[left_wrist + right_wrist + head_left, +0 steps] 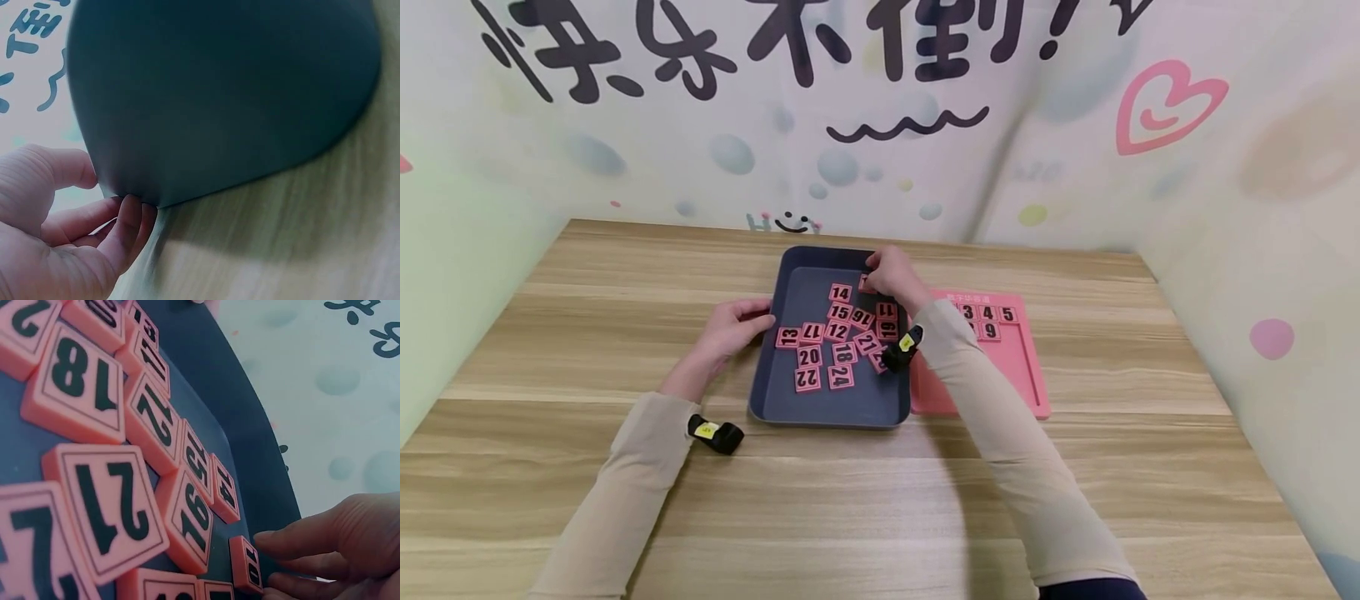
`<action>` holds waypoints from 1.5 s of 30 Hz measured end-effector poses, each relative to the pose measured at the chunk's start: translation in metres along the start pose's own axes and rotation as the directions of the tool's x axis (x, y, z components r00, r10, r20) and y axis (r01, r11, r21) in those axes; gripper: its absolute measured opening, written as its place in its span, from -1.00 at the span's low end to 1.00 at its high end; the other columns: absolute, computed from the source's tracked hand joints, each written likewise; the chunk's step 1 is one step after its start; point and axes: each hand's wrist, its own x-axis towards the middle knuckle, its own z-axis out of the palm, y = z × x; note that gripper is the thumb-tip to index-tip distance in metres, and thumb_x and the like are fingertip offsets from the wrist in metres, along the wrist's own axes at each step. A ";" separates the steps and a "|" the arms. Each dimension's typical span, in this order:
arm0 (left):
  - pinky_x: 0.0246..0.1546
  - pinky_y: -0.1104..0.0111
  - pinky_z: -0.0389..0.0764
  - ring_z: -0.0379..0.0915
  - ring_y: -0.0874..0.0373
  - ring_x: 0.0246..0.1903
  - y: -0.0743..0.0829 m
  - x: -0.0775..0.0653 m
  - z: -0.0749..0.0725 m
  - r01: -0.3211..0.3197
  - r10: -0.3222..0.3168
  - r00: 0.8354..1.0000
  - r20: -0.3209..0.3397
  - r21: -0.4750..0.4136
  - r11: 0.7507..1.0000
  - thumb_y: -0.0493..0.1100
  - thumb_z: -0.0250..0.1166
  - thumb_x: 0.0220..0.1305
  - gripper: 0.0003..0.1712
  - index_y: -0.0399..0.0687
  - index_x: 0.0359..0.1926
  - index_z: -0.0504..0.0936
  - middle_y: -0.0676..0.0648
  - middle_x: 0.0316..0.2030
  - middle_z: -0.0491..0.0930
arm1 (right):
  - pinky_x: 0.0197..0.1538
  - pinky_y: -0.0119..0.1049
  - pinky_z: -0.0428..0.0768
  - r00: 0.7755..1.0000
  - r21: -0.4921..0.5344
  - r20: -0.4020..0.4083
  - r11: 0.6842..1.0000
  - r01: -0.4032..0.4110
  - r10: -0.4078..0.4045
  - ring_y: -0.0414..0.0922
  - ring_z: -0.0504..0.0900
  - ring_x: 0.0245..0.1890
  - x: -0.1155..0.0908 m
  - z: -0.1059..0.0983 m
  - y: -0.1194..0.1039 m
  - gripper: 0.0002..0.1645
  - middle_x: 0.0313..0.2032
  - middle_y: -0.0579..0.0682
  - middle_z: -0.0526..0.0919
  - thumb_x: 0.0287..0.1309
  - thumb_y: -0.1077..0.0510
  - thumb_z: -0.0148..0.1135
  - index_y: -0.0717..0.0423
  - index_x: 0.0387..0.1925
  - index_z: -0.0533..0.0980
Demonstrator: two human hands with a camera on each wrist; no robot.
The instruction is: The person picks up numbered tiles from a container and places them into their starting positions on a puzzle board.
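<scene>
A dark blue tray on the wooden table holds several pink number tiles, among them 14, 13 and 24. My left hand grips the tray's left side, thumb at the rim and fingers bent against the outer wall. Over the tray's far right corner, my right hand has its fingertips at the edge of the number 10 tile; whether they pinch it I cannot tell. That tile sits near the far wall, beside 14 and 16.
A pink tile board stands against the tray's right side. Tiles 3, 4 and 5 lie in its top row, with 9 below; my right forearm hides part of it. A printed cloth backdrop rises behind the table.
</scene>
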 end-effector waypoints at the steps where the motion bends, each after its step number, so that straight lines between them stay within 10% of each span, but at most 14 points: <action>1: 0.27 0.13 0.18 0.15 -0.14 0.25 0.000 0.000 0.000 0.000 0.000 1.000 0.000 -0.003 1.000 -0.31 0.10 0.30 -0.49 -0.45 0.23 0.33 -0.37 0.23 0.31 | -0.02 -0.20 0.56 1.000 -0.020 -0.002 1.000 0.001 -0.001 -0.01 0.54 -0.09 0.000 0.001 0.000 -0.46 0.03 0.19 0.54 0.03 0.32 0.31 0.29 0.11 0.46; 11: 0.27 0.12 0.18 0.15 -0.15 0.26 0.000 0.000 0.001 -0.008 0.008 1.000 0.000 -0.002 1.000 -0.31 0.10 0.30 -0.49 -0.44 0.23 0.33 -0.37 0.23 0.30 | -0.15 -0.25 0.61 0.996 -0.235 0.024 0.968 0.087 -0.084 -0.03 0.58 -0.17 -0.002 0.005 0.000 -0.66 -0.11 0.15 0.62 0.09 0.19 0.30 0.29 -0.10 0.59; 30: 0.27 0.14 0.18 0.15 -0.14 0.26 0.002 0.000 0.002 0.002 -0.002 1.000 0.010 -0.007 1.000 -0.31 0.11 0.30 -0.49 -0.45 0.23 0.32 -0.38 0.23 0.30 | -0.14 -0.26 0.50 0.945 -0.147 0.062 0.933 0.327 -0.322 -0.07 0.47 -0.25 -0.025 -0.023 -0.010 -0.65 -0.22 0.10 0.59 0.00 0.30 0.32 0.26 -0.10 0.56; 45: 0.28 0.14 0.16 0.10 -0.14 0.29 0.003 -0.001 0.002 0.017 -0.017 1.000 0.012 -0.022 1.000 -0.32 0.10 0.30 -0.48 -0.45 0.25 0.29 -0.37 0.26 0.26 | -0.07 -0.16 0.57 0.916 -0.036 0.014 0.915 0.402 -0.402 0.07 0.55 -0.12 -0.062 -0.080 0.044 -0.55 -0.14 0.24 0.60 -0.06 0.43 0.25 0.38 -0.03 0.52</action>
